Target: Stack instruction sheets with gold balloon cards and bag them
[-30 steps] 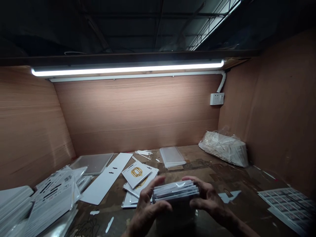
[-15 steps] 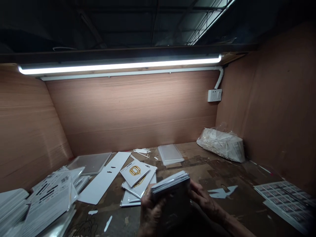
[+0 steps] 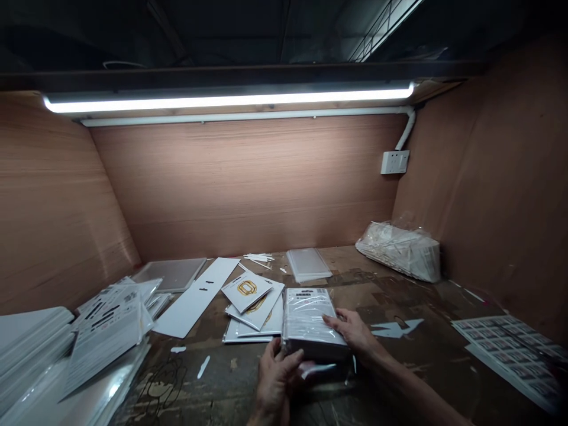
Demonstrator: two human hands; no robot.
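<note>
A stack of white printed cards in clear plastic point(image 3: 310, 310) lies nearly flat in front of me, low over the table or on it; I cannot tell which. At its near left corner, my left hand point(image 3: 277, 376) grips it with the thumb along the near edge. My right hand point(image 3: 355, 334) holds the right side, its fingers over the top edge. Just left of the stack, several white cards with a gold "O" balloon picture point(image 3: 247, 288) lie in an untidy pile. Part of the stack's near side is in shadow.
Loose printed cards point(image 3: 109, 331) and plastic sleeves point(image 3: 26, 337) are heaped at left, beside a long white card strip point(image 3: 199, 299). Clear sleeves point(image 3: 309, 264) lie at the back. A plastic-wrapped bundle point(image 3: 399, 251) stands back right, sticker sheets point(image 3: 510, 349) at right.
The stack has tipped from a raised, tilted position to nearly flat, its printed top now showing. Both hands moved with it, and the right hand now lies over its right side. The view has shifted slightly.
</note>
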